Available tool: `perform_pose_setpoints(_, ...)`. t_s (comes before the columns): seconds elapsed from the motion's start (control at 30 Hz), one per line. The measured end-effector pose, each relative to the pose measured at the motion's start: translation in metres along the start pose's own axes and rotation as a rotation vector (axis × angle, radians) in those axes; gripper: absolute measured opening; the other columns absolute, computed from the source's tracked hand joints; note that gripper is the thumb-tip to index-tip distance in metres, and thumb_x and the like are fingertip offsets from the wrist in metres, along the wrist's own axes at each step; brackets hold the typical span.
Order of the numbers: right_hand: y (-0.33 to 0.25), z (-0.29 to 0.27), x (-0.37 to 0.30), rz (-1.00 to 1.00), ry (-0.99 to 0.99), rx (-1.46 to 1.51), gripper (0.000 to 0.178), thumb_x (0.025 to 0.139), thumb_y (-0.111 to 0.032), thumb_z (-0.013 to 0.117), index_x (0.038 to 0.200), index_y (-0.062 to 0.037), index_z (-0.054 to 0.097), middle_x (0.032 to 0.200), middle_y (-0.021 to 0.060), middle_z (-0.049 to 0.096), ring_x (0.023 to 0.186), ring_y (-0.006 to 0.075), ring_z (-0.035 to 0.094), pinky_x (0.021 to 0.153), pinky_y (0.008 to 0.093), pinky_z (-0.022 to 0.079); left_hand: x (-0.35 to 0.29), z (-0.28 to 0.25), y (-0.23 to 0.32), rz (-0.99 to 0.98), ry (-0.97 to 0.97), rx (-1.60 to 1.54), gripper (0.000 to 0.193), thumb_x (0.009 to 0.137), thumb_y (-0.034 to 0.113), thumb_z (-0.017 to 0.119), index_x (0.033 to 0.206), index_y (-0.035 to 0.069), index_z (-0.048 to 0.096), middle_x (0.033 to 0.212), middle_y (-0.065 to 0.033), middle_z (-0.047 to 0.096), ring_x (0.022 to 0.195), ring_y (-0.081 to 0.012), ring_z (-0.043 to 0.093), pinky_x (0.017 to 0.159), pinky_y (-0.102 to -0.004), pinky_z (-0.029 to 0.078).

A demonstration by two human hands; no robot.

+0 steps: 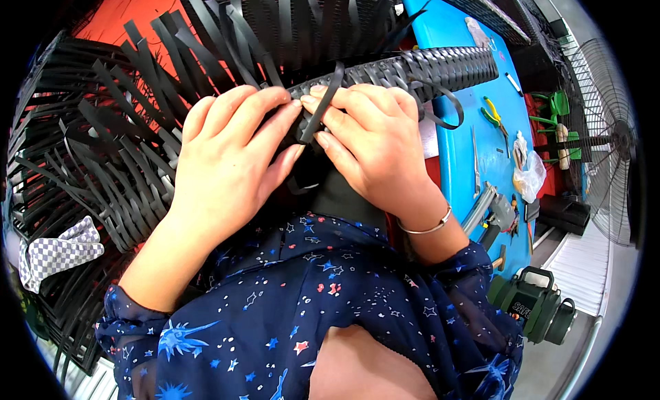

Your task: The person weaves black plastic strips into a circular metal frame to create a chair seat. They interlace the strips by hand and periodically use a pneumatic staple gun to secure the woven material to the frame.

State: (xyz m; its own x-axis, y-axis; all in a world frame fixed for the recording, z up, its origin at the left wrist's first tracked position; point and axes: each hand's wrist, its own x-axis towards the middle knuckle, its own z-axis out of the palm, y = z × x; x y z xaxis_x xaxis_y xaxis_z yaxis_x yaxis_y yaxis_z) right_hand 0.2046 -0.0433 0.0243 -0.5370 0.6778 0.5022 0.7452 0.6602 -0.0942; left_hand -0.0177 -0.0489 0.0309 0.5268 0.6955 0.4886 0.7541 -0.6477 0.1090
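Observation:
A thick woven edge (454, 67) of flat black plastic strips runs from between my hands toward the upper right. My right hand (375, 142), a bracelet at its wrist, pinches a flat black strip (324, 108) that stands up from the weave and folds over. Close against it on the left, my left hand (230, 149) has its fingers and thumb closed around the woven edge. The fingertips of both hands nearly meet. Part of the weave under my fingers is hidden. A loose strip end (452, 111) curls below the edge, right of my right hand.
Many loose black strips (130, 166) fan out at left and far side. On the blue table (467, 139) at right lie yellow-handled pliers (493, 113), a plastic bag (529, 176) and a grey tool (502, 211). Beyond are a large fan (619, 139) and a dark green machine (529, 304).

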Motion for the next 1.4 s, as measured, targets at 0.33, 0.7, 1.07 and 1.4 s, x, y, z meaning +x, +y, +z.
perform_pose_setpoints(0.33, -0.002, 0.000, -0.001, -0.007, 0.030, 0.026, 0.033, 0.085, -0.015, 0.073, 0.118, -0.0079, 0.074, 0.122, 0.0017, 0.071, 0.109, 0.0209, 0.063, 0.097, 0.0391, 0.039, 0.004, 0.003, -0.002, -0.045, -0.043, -0.148, 0.051, 0.084, 0.018, 0.078, 0.131, 0.006, 0.064, 0.128, -0.0098, 0.060, 0.114, -0.0324, 0.058, 0.101, -0.0433, 0.048)
perform_pose_setpoints(0.7, -0.005, 0.000, -0.001, -0.007, 0.045, 0.010, 0.030, 0.085, -0.014, 0.074, 0.113, -0.0075, 0.076, 0.117, 0.0012, 0.071, 0.111, 0.0189, 0.064, 0.098, 0.0393, 0.036, 0.007, 0.001, -0.003, -0.058, -0.091, -0.160, 0.059, 0.080, 0.019, 0.081, 0.136, 0.007, 0.063, 0.129, -0.0107, 0.058, 0.116, -0.0328, 0.056, 0.101, -0.0434, 0.049)
perform_pose_setpoints(1.07, -0.008, -0.010, -0.011, 0.045, 0.058, 0.046, 0.035, 0.084, -0.018, 0.075, 0.118, -0.0112, 0.075, 0.125, 0.0032, 0.070, 0.122, 0.0234, 0.062, 0.109, 0.0434, 0.031, 0.009, 0.002, -0.004, -0.023, -0.085, -0.100, 0.057, 0.082, 0.020, 0.081, 0.135, 0.007, 0.064, 0.127, -0.0114, 0.059, 0.115, -0.0330, 0.057, 0.100, -0.0427, 0.051)
perform_pose_setpoints(1.4, 0.041, -0.109, -0.132, 0.402, 0.192, -0.316, 0.030, 0.087, -0.011, 0.076, 0.116, -0.0058, 0.074, 0.121, 0.0117, 0.070, 0.113, 0.0313, 0.066, 0.100, 0.0404, 0.049, 0.021, -0.001, -0.010, 0.210, -0.112, 0.174, 0.056, 0.088, 0.032, 0.076, 0.132, 0.001, 0.064, 0.124, -0.0069, 0.060, 0.109, -0.0258, 0.056, 0.099, -0.0353, 0.051)
